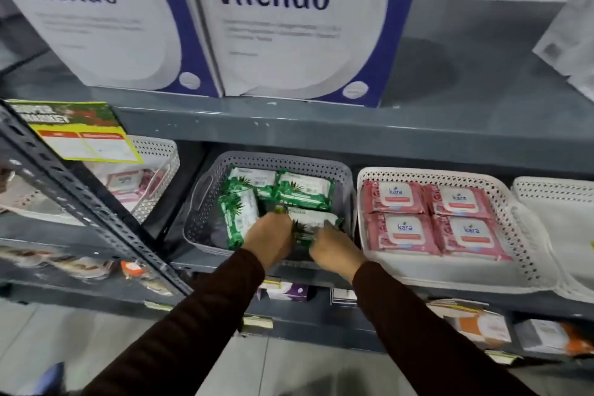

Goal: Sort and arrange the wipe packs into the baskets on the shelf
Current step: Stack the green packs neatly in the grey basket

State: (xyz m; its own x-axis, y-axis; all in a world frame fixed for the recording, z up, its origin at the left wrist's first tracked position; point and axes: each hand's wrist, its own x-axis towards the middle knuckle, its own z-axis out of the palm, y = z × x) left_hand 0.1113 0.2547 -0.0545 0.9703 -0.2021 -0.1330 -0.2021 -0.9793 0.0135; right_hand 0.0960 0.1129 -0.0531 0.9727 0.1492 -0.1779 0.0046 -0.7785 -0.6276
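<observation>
A grey perforated basket (205, 219) on the middle shelf holds several green wipe packs. Two lie flat at its back (303, 191), and one stands on edge at the left (239, 219). Both hands reach into the basket's front. My left hand (273, 239) and my right hand (336, 251) grip the two ends of one green wipe pack (313, 223) lying at the front right. To the right, a white basket (520, 235) holds several pink wipe packs (405, 233) laid flat in neat rows.
A white basket (160, 157) with pinkish packs sits to the left, behind a slanted grey perforated shelf post (80, 199) and a yellow price sign (86, 135). Another white basket (559, 222) stands far right. Large boxes (289, 26) stand on the shelf above, products on the shelf below.
</observation>
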